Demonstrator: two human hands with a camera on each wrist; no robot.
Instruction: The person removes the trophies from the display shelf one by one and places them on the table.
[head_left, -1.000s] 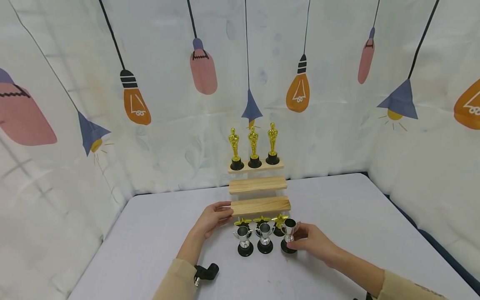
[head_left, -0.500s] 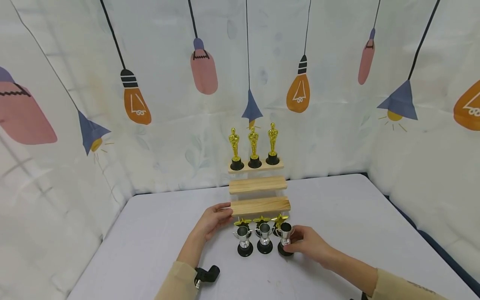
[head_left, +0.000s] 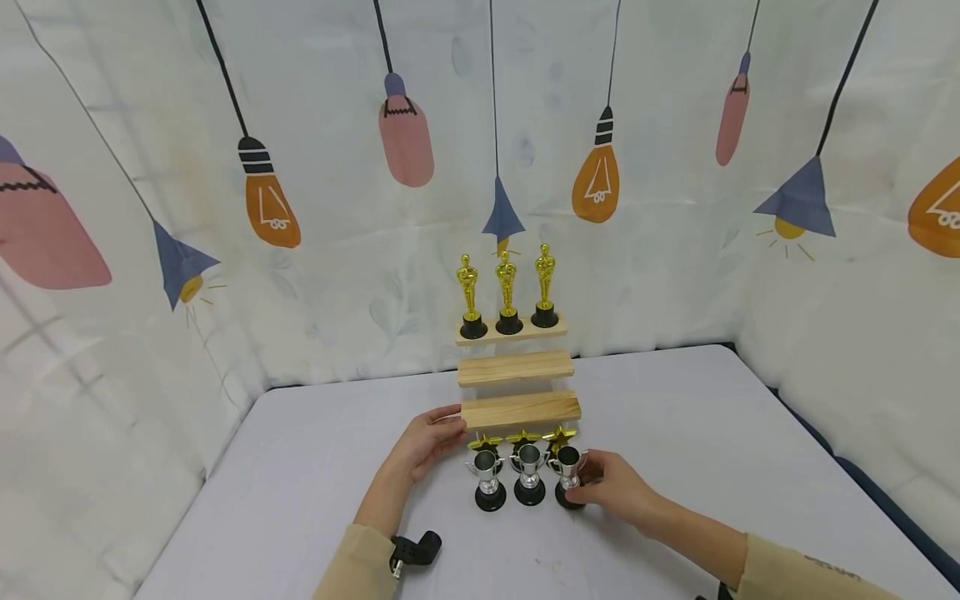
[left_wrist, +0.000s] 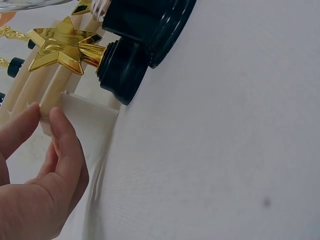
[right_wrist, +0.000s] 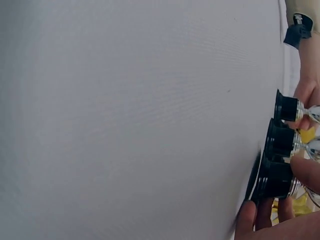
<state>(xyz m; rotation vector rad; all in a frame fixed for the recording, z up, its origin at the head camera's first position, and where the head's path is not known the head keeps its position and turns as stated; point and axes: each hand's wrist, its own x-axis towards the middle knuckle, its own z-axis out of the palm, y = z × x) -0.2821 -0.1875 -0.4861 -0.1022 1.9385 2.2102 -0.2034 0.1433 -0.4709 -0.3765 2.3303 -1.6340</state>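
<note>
My left hand (head_left: 427, 443) pinches the left end of the lowest board of a wooden tiered shelf (head_left: 521, 410). In the left wrist view, thumb and fingertips meet at that board end (left_wrist: 46, 112). My right hand (head_left: 621, 490) grips the rightmost silver trophy cup (head_left: 567, 473) near its black base. That base (right_wrist: 278, 179) is close to the table in the right wrist view. To its left stand a middle silver cup (head_left: 529, 471) and a left silver cup (head_left: 487, 479), both upright. Gold star trophies (left_wrist: 62, 46) stand in a row behind the cups, partly hidden by them.
Three gold figure trophies (head_left: 507, 287) stand on the top board. The middle board (head_left: 516, 368) is bare wood. A white cloth covers the table (head_left: 315, 467), and a printed curtain (head_left: 337, 317) hangs behind it.
My right hand has moved the rightmost silver cup slightly left, closer to the middle cup. My left hand stays at the lowest board.
</note>
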